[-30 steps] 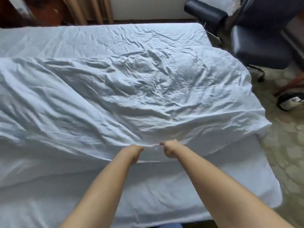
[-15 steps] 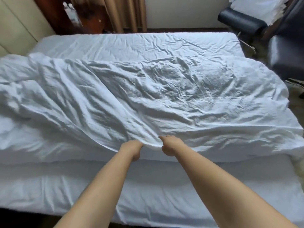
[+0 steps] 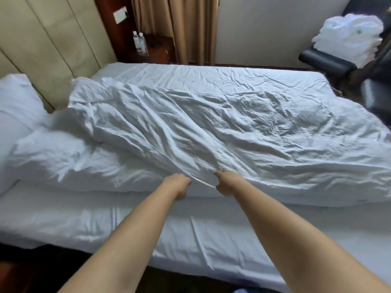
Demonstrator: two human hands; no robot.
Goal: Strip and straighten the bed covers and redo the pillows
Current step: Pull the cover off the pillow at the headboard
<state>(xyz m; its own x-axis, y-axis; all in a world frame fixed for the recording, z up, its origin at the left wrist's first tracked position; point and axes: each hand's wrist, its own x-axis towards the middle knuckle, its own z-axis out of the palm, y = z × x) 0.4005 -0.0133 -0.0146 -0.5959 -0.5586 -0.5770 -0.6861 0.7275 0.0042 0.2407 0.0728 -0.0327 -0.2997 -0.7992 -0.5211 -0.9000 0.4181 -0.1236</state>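
A crumpled white duvet lies across the middle of the bed, on a white fitted sheet. My left hand and my right hand are side by side at the duvet's near edge, each gripping the cloth in a fist. The edge is pulled taut between them. A white pillow leans at the far left against the padded headboard. The sheet is bare along the far side and in front of the duvet.
A dark chair at the back right carries a stack of folded white linen. Two water bottles stand on a wooden nightstand by brown curtains. Dark floor shows below the near mattress edge.
The view has swung left and up, bringing the headboard, pillow and nightstand into sight. Both hands keep their grip on the duvet edge, close together.
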